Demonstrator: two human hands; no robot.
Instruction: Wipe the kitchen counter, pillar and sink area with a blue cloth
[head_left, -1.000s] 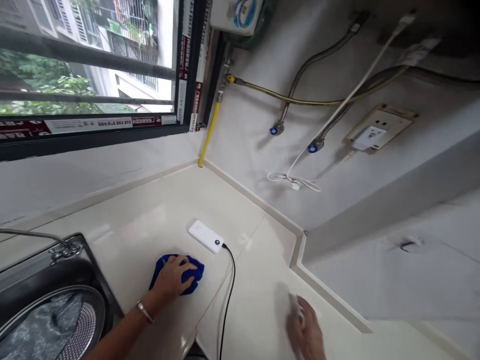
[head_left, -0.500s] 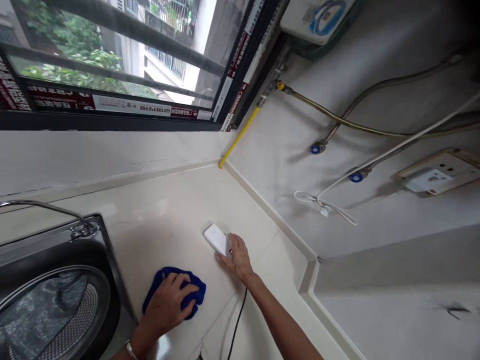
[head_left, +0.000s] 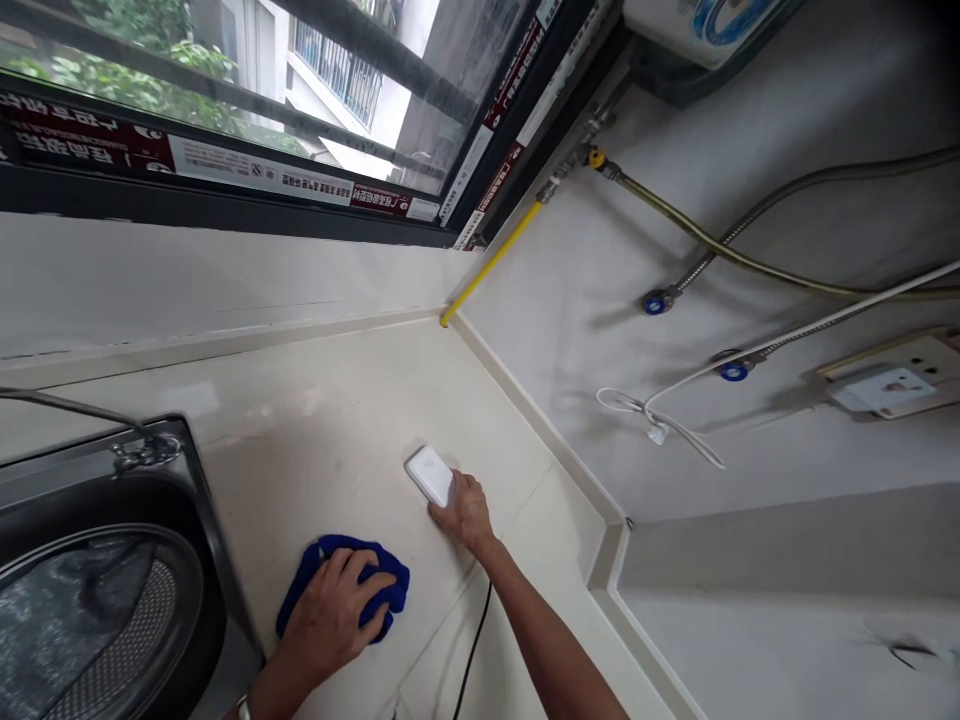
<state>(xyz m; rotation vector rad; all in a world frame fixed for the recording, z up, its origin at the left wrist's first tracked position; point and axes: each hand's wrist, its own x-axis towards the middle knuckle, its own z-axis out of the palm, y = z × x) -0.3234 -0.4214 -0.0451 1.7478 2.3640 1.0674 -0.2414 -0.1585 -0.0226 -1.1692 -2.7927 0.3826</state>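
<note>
My left hand [head_left: 330, 606] lies on a crumpled blue cloth [head_left: 396, 580] on the pale countertop [head_left: 322, 420], its fingers bent and pressing into the fabric. To its right, my right hand [head_left: 466, 512] has its thumb and fingers closed round the near end of a white power bank [head_left: 430, 473], a flat block with rounded corners resting on the counter. A black cable [head_left: 474, 640] runs from beneath my right wrist toward the lower edge of the view.
At left sits a metal sink [head_left: 210, 520] with a perforated basket and a faucet [head_left: 154, 447]. A yellow pipe [head_left: 491, 264] rises in the corner. Hoses, a tied white cord [head_left: 652, 412] and a wall socket [head_left: 930, 362] are on the right wall. A window frame [head_left: 300, 215] stands behind.
My right hand has tightened round the near end of the power bank, its fingers now closer together. My left hand stays on the cloth. The view has shifted slightly.
</note>
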